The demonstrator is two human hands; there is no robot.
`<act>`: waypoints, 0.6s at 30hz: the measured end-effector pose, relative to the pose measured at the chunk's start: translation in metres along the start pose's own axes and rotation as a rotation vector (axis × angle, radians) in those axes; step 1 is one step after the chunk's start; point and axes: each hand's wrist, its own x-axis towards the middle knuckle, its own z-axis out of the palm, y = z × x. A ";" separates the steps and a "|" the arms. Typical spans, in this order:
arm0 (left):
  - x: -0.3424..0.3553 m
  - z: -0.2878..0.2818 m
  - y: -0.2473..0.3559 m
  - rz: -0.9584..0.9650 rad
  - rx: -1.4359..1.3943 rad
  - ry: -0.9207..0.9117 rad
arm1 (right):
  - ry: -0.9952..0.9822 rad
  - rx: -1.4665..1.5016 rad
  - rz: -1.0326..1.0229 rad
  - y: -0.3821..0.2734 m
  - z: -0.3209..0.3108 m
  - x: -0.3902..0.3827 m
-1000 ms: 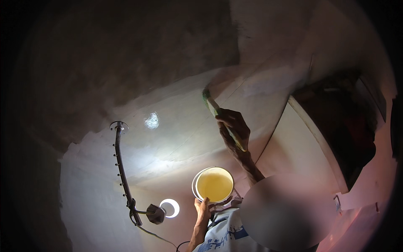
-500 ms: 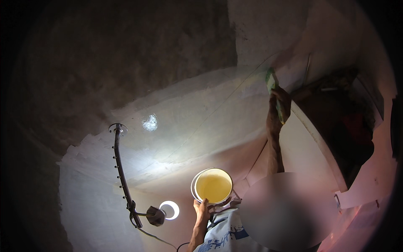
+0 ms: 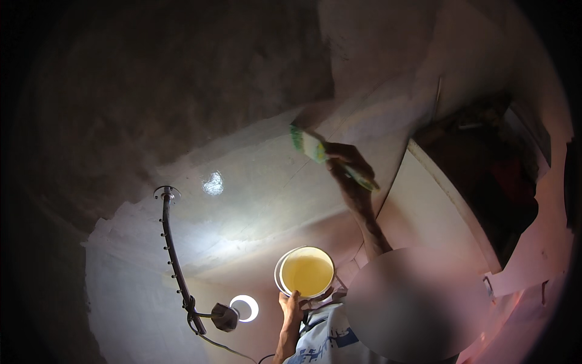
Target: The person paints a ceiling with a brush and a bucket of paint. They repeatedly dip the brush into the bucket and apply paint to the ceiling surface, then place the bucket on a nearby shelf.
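Observation:
My right hand (image 3: 353, 165) is raised in the upper middle and grips a paintbrush (image 3: 313, 147). The brush has green bristles, a pale wide head and a yellow-green handle that sticks out past my palm. Its bristles point up and left against the pale coated surface (image 3: 260, 164); whether they touch it I cannot tell. Lower down, my left hand (image 3: 292, 306) holds a small white bucket (image 3: 307, 247) from below, thumb at the rim. The bucket's inside looks yellow, and its wire handle hangs to the left. A blurred grey patch covers part of the lower right, including my right forearm.
On the left, a dark metal bar (image 3: 172, 249) with several pegs juts from a round mount, with a cable (image 3: 230, 350) tied at its end. Beside it is a dark lamp-like block (image 3: 225, 316) and a glowing ring (image 3: 245, 299). A pale panel (image 3: 433, 200) borders a dark recess (image 3: 479, 176) on the right.
My right hand and the paintbrush have swung left and slightly down, and the brush now tilts more to the left. My left hand and the bucket have barely moved.

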 end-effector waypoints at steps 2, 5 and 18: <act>0.000 0.000 -0.001 -0.001 -0.005 -0.006 | 0.115 -0.162 -0.095 0.013 -0.042 0.019; 0.005 -0.012 -0.008 0.011 -0.024 -0.003 | 0.307 -0.123 -0.069 0.024 -0.083 0.043; 0.011 -0.002 -0.011 -0.012 0.009 0.017 | 0.100 -0.423 -0.442 0.004 0.032 -0.012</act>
